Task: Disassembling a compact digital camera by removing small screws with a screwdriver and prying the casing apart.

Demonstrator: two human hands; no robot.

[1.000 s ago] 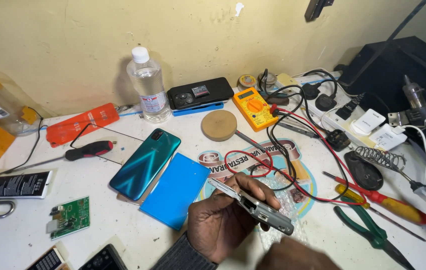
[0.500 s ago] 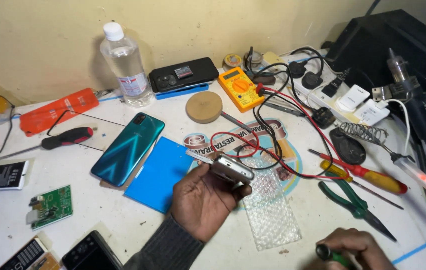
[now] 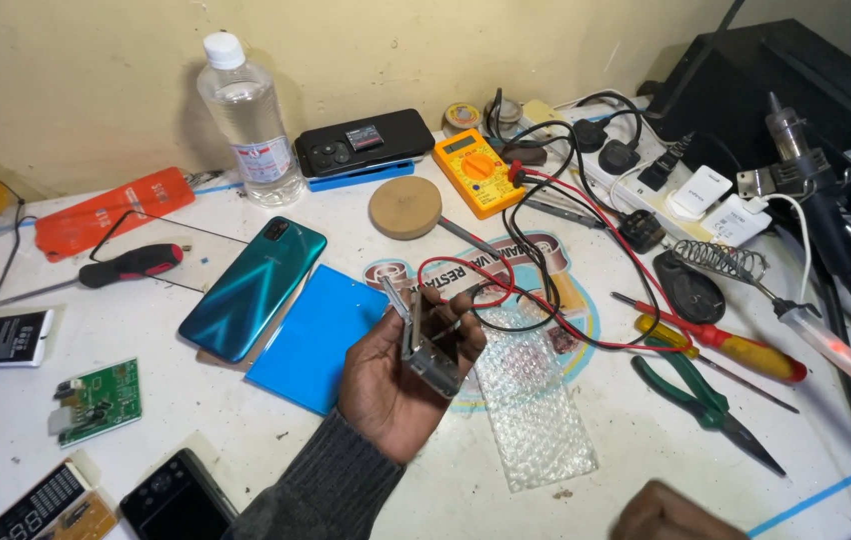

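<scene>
While the white desk (image 3: pixel 16 440) lies crowded with tools and parts, a small metal phone frame (image 3: pixel 424 340) is held up above it in the left hand (image 3: pixel 401 385), the fingers (image 3: pixel 461 330) being curled around its lower end in a firm grasp. Its long axis is set steeply, running from the palm up and slightly leftward, with the thin upper end pointed away towards the far wall (the bulkier end sits low, against the thumb side). The piece is kept above the round printed mat (image 3: pixel 556 290), just beside a blue flat panel (image 3: pixel 314 337) and a teal phone (image 3: pixel 254 288) laid face down. A strip of bubble wrap (image 3: pixel 536 410) is spread just to the right of the hand, and red and black probe leads (image 3: pixel 546 270) are looped behind it from a yellow multimeter (image 3: pixel 476 170). Green-handled pliers (image 3: pixel 706 400) and a red-and-yellow screwdriver (image 3: pixel 736 345) are laid further right. Only the top of the right hand (image 3: pixel 671 512) is seen at the lower edge, so whether its fingers are clenched or released cannot be told.
</scene>
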